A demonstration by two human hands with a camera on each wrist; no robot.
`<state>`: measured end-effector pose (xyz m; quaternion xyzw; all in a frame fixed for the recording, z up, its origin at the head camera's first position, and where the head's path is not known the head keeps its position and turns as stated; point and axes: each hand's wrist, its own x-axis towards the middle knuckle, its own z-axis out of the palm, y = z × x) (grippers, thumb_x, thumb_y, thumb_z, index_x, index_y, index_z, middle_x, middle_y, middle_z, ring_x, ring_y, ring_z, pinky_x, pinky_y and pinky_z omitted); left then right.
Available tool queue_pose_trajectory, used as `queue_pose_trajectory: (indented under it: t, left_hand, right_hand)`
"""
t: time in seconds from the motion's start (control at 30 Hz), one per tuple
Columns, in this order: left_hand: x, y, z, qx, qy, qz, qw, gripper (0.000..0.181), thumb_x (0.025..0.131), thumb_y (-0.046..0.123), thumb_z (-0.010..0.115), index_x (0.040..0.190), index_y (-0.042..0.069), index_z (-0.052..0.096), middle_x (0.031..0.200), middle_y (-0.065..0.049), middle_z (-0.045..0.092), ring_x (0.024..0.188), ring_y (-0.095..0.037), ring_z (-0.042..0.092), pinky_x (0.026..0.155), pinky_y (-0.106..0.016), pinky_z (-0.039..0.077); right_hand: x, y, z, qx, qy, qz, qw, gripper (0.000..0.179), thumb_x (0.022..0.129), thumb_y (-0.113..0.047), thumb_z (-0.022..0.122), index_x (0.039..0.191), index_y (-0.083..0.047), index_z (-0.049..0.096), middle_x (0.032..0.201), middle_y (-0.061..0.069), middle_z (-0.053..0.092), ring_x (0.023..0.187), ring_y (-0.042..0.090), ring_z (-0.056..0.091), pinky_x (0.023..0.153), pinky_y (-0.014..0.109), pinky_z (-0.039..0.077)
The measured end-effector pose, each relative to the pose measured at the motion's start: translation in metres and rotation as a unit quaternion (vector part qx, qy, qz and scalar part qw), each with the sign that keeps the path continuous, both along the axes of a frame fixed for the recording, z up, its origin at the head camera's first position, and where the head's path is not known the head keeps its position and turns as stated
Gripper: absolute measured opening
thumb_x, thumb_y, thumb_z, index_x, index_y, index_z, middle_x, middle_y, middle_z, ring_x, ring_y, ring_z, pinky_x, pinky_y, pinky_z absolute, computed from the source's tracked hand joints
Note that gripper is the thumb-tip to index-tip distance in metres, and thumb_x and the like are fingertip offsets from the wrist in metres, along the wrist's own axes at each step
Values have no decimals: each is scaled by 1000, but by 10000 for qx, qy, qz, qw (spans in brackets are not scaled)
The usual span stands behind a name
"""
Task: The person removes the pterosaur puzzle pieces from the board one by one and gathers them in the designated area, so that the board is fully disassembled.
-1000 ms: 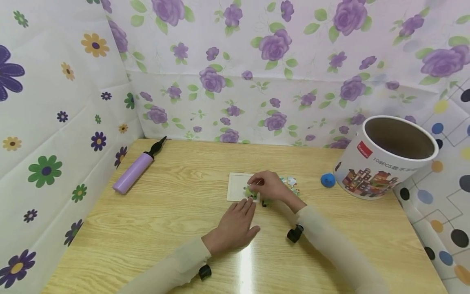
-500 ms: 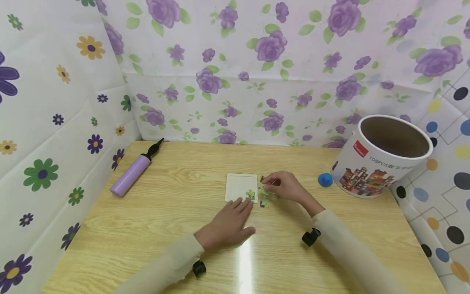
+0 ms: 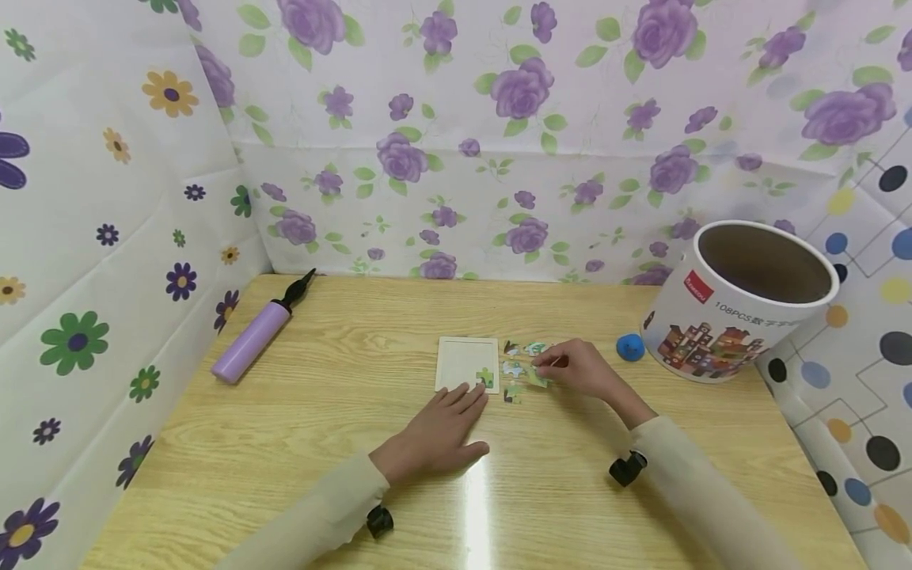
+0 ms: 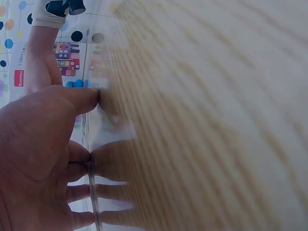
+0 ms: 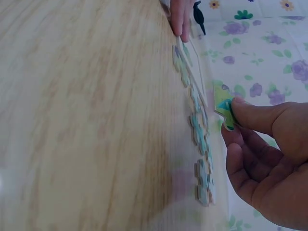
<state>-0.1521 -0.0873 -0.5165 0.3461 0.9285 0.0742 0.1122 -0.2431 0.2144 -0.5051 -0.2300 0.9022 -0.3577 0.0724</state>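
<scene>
A square white puzzle tray lies mid-table with one green puzzle piece in its lower right corner. My left hand lies flat, fingers straight, its fingertips at the tray's front edge. To the right of the tray several loose puzzle pieces are spread in rows on the table. My right hand is over their right side. In the right wrist view its thumb and fingers pinch a green and yellow puzzle piece, raised above the table.
A large white bucket with printed buildings stands at the right rear, a small blue object beside it. On the left lies a purple hand pump with a black nozzle. Flowered cloth rises behind the wooden table.
My right hand has left the tray and moved right over the loose pieces, where it now holds a piece. The green piece stays in the tray's corner. My left hand keeps its place.
</scene>
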Motion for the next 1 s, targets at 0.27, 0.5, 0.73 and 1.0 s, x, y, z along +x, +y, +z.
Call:
queue_pose_trajectory:
  t: [0.27, 0.5, 0.73, 1.0]
  left_hand:
    - [2, -1, 1, 57, -44, -14, 10000, 77, 105, 55, 42, 163, 7, 24, 170, -8, 19, 157, -29, 16, 125, -51, 18]
    - [2, -1, 0, 57, 46, -25, 10000, 77, 105, 56, 42, 163, 7, 25, 170, -8, 20, 157, -29, 17, 125, -51, 19]
    - [1, -3, -2, -3, 157, -70, 9999, 78, 105, 58, 40, 163, 8, 26, 170, -8, 21, 157, -29, 18, 124, -51, 21]
    - [0, -3, -2, -52, 128, -64, 9999, 78, 105, 59, 40, 163, 9, 25, 170, -7, 19, 157, -28, 17, 124, -51, 21]
  right_hand:
    - [6, 6, -7, 197, -147, 86, 9997, 13, 93, -17, 76, 105, -18, 82, 103, -2, 76, 86, 11, 66, 72, 29, 54]
    - [10, 3, -12, 288, -107, 213, 9993, 12, 92, -17, 77, 102, -19, 82, 102, -3, 75, 87, 10, 64, 73, 28, 53]
    - [10, 0, -15, 518, 95, 333, 9981, 11, 92, -15, 77, 101, -17, 83, 98, -4, 74, 87, 10, 65, 74, 29, 54]
    - [10, -2, -15, 556, 143, 336, 9978, 9, 92, -16, 78, 100, -18, 82, 97, -5, 75, 84, 9, 65, 72, 29, 55]
